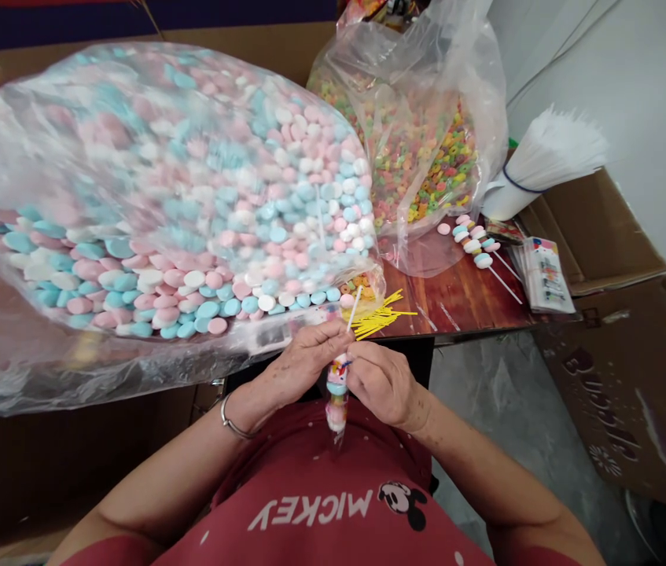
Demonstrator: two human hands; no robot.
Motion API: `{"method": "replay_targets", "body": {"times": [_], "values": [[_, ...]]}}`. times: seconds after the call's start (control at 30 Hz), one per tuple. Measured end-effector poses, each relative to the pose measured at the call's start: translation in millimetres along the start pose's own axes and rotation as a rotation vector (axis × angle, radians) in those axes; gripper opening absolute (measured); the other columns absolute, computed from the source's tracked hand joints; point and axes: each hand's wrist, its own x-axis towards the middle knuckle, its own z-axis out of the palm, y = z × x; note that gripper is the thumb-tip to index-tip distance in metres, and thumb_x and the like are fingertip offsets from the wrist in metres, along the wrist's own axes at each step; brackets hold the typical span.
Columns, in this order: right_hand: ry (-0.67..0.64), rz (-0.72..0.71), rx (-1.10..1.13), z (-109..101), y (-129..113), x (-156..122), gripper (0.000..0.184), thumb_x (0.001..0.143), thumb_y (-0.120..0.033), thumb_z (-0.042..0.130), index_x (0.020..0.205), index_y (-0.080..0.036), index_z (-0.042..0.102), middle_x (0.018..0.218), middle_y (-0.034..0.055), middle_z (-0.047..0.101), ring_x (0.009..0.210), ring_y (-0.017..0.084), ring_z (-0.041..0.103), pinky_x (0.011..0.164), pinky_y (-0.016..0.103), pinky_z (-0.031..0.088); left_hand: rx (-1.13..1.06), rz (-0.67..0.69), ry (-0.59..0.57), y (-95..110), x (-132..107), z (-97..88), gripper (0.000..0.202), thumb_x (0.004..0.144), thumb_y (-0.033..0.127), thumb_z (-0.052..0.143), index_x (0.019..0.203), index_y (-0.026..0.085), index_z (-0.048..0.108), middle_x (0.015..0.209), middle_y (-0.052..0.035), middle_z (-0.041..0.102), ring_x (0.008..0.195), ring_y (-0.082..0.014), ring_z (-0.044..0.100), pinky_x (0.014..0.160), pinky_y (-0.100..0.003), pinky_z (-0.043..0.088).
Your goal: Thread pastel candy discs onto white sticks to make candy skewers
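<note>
Red shirt (309, 472), printed MICKEY in white beside a mouse figure. One wrapped candy skewer (337, 388), before the shirt, stick end pointing away: left hand (312, 350) closed about the stick end, right hand (380, 383) pinching the wrapper beside it. Carton (604, 393), lettered "Bubble", at right. Yellow ties (377, 316), loose at the bench (456, 305) edge. Large clear bag (161, 181) of pink, white and blue candies, obstructing the bench's left. Printed packets (545, 275), text illegible. Unwrapped skewers (476, 242). Bag of coloured rings (427, 165), behind.
</note>
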Motion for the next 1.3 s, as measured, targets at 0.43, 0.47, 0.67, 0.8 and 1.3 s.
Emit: {"method": "replay_targets", "body": {"times": [0.43,0.47,0.67,0.8,1.3], "values": [[-0.059,0.391,0.132,-23,-18,15,0.026,0.090,-0.007,0.043,0.107,-0.020,0.058,0.092,0.0044,0.062,0.078,0.013,0.064,0.070,0.022,0.054,-0.274,-0.060,-0.189,-18,-36,17.6,0.045,0.083,0.034,0.072,0.117,0.023,0.046,0.064,0.0063,0.058,0.044,-0.0103,0.054,0.047,-0.021,0.044],[-0.066,0.392,0.138,-23,-18,16,0.026,0.090,-0.007,0.043,0.106,-0.020,0.058,0.091,0.0044,0.062,0.078,0.013,0.063,0.069,0.022,0.053,-0.245,-0.054,-0.186,-17,-37,17.3,0.048,0.082,0.032,0.074,0.118,0.024,0.044,0.063,0.0072,0.057,0.043,-0.0094,0.052,0.045,-0.020,0.042],[-0.156,0.409,0.130,-19,-17,20,0.024,0.089,-0.008,0.041,0.097,-0.019,0.061,0.087,0.0035,0.061,0.074,0.013,0.061,0.068,0.024,0.051,0.075,0.196,0.073,-19,-33,13.7,0.036,0.083,0.021,0.065,0.118,0.021,0.055,0.080,0.0004,0.065,0.064,-0.0115,0.058,0.061,-0.022,0.048],[-0.223,0.448,0.149,-17,-14,21,0.027,0.088,-0.007,0.040,0.098,-0.018,0.061,0.085,0.0038,0.059,0.076,0.014,0.060,0.070,0.025,0.050,0.225,0.345,0.197,-27,-28,12.1,0.041,0.078,0.014,0.064,0.118,0.021,0.056,0.097,-0.0044,0.069,0.079,-0.0144,0.061,0.074,-0.026,0.050],[0.066,0.398,0.297,4,-6,13,0.025,0.080,-0.002,0.045,0.088,-0.025,0.043,0.077,-0.0021,0.056,0.069,0.012,0.057,0.065,0.023,0.050,0.206,0.400,0.224,-23,-25,5.0,0.019,0.075,0.014,0.067,0.092,0.019,0.061,0.091,-0.0054,0.070,0.069,-0.0117,0.064,0.062,-0.022,0.051]]}}
